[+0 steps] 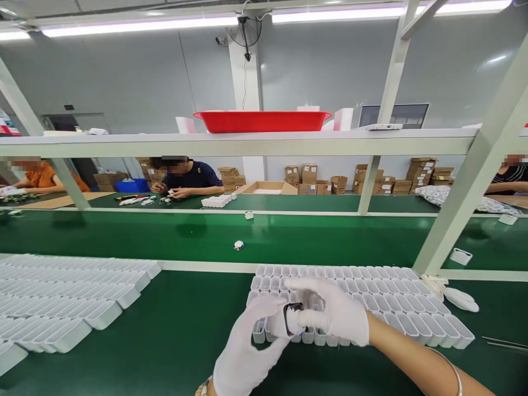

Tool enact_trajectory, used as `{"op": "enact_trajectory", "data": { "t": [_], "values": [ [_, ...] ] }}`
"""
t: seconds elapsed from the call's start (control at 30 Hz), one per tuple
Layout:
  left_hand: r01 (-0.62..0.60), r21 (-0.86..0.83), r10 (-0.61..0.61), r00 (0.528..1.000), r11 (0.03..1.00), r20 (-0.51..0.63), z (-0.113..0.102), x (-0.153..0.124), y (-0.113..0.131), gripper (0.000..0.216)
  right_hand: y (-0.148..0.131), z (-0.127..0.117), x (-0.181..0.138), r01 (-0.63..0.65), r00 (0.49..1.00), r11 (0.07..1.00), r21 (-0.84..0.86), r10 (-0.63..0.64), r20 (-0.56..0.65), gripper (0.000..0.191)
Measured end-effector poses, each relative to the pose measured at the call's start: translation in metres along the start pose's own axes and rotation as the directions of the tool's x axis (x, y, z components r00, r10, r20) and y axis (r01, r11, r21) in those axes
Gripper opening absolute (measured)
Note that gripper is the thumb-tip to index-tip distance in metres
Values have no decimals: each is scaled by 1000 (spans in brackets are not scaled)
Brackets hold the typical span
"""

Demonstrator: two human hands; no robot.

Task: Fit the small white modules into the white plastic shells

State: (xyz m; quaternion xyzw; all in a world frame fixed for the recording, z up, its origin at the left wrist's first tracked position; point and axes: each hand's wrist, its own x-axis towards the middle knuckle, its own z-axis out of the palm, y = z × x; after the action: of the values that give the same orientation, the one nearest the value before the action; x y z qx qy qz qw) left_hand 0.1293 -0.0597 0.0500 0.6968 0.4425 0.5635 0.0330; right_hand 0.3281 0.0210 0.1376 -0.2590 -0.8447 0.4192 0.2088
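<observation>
My left hand [249,349], in a white glove, grips a small white plastic housing [279,324] between thumb and fingers. A black part [293,308] shows at the housing's right end. My right hand [336,311], also gloved, has its fingers closed at that same end; what exactly lies under the fingertips is hidden. Both hands are over the near left part of a block of open white plastic housings [400,302], set in rows. Dark or blue pieces show inside some of the nearest ones.
More rows of white housings [70,297] lie at left. On the green conveyor belt [198,234] beyond are a small white and blue part [238,245] and a white housing [461,256]. A frame post [454,209], white gloves [460,298] and tweezers [505,344] are at right. Co-workers sit opposite.
</observation>
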Motion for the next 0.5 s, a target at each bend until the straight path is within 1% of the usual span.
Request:
{"op": "enact_trajectory", "data": {
  "t": [0.03,0.07,0.1,0.13,0.2,0.27,0.33,0.4,0.5],
  "values": [
    [12,9,-12,1000,1000,1,0,-1,1,42,1,2,0,-49,998,997,52,47,36,70],
    [29,17,-29,1000,999,-4,1,-3,2,42,2,3,1,-87,992,991,104,77,101,81],
    [46,19,-46,999,999,-5,2,-5,2,42,4,5,1,-111,981,980,163,83,174,86],
    [68,9,-68,998,998,-3,2,-7,2,43,5,8,1,-124,970,964,233,69,232,86],
    [122,-43,-122,992,992,24,3,-11,1,44,5,13,2,-117,957,925,361,7,290,84],
    [177,-95,-171,983,980,68,2,-14,-1,45,5,18,2,-100,961,893,438,-27,275,86],
    [205,-106,-197,977,973,84,0,-16,-2,44,5,23,3,-89,971,885,457,-25,236,86],
    [204,-63,-199,977,977,80,-1,-17,-2,45,7,28,4,-83,979,886,457,-12,202,79],
    [192,9,-192,978,981,85,-2,-15,0,43,15,35,4,-71,980,864,498,-33,197,70]
  ]
}}
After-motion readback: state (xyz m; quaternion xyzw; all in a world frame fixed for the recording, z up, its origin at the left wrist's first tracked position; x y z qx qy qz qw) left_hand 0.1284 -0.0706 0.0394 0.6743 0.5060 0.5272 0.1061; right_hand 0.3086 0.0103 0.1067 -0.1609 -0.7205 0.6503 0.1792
